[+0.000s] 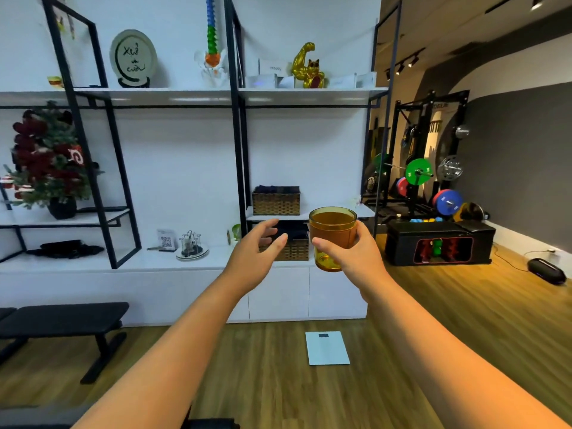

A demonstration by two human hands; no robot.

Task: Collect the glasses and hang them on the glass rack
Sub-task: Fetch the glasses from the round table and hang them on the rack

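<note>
An amber glass (331, 233) with a brown sleeve around its middle is held upright in my right hand (349, 258), out in front of me at chest height. My left hand (257, 252) hovers just left of the glass, fingers spread, holding nothing. Far off on the white counter stands a small metal glass rack (191, 244) on a round silver tray, with a clear glass on it. Both hands are well short of the rack.
Black-framed white shelving (241, 97) fills the wall ahead, with two wicker baskets (276, 201), a flower arrangement (46, 162) and ornaments. A black bench (62, 318) stands low left, a white scale (327, 348) lies on the wood floor, and gym weights (433, 187) are at right.
</note>
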